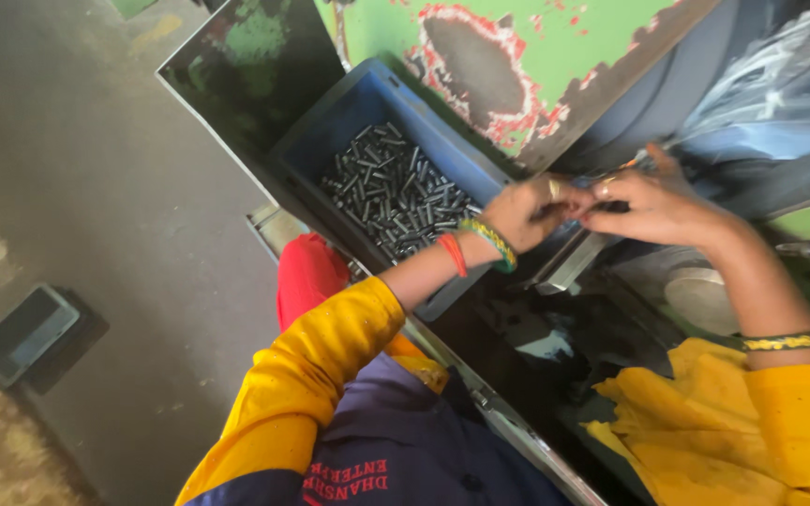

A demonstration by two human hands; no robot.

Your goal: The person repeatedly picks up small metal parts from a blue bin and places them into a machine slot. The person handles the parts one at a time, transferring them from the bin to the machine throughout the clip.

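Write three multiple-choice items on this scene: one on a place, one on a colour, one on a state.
1. Where do the small metal pins lie?
A. in the blue bin
B. on the floor
C. in a red bag

2. What colour are the person's sleeves?
A. white
B. yellow
C. black

3. How do the left hand and right hand stand?
A. far apart
B. flat on the floor
C. fingertips brought together

Answers: 1 A, the pins heap inside the bin; 2 B, both sleeves show yellow; 3 C, the fingers meet beside the bin.
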